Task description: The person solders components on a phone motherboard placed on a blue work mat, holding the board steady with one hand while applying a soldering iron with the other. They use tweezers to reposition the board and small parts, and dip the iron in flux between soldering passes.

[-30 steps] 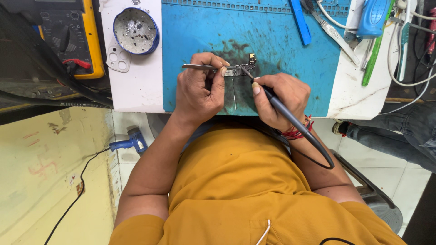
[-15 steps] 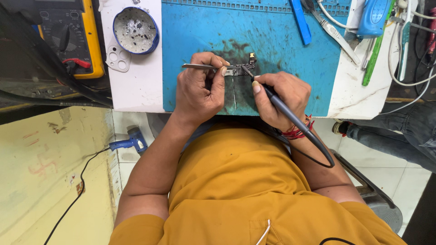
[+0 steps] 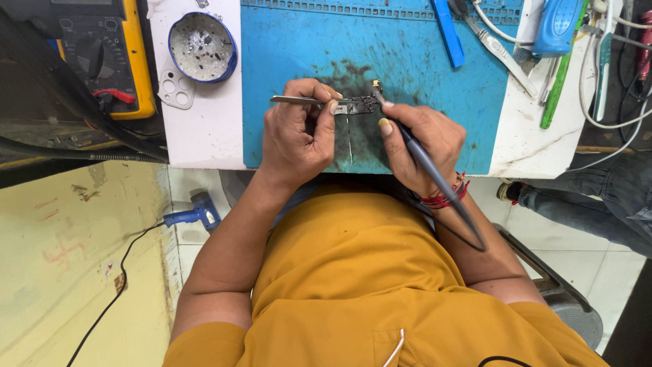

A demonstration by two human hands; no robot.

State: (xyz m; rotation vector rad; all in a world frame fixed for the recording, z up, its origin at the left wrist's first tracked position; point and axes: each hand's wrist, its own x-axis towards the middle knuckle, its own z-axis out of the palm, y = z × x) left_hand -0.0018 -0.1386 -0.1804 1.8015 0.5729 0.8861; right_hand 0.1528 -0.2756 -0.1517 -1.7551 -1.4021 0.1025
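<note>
Fingers of the left hand (image 3: 299,132) are closed on a pair of metal tweezers (image 3: 302,100), the grip pinching them so that their tips reach rightward to a small dark circuit board (image 3: 362,105). Just right of that grip, the right hand (image 3: 424,139) is wrapped around a dark soldering iron (image 3: 435,173), held like a pen, with its tip at the far right end of the board. The board lies on a blue work mat (image 3: 407,54), between the two hands and touching the tweezers' tips; the mat around it is stained dark. From the right grip the iron's handle runs back toward the body, past a red thread band (image 3: 445,197) on the wrist.

Beyond the left grip and to its left, a round blue-rimmed tin (image 3: 202,46) holding grey residue sits on the white table (image 3: 204,129), with a small white plate with round holes (image 3: 175,90) beside it. Farther left stands a yellow multimeter (image 3: 102,58). Beyond the right grip lie a blue plastic tool (image 3: 447,30), another pair of metal tweezers (image 3: 499,47) and a green stick (image 3: 560,85) near the mat's right edge.
</note>
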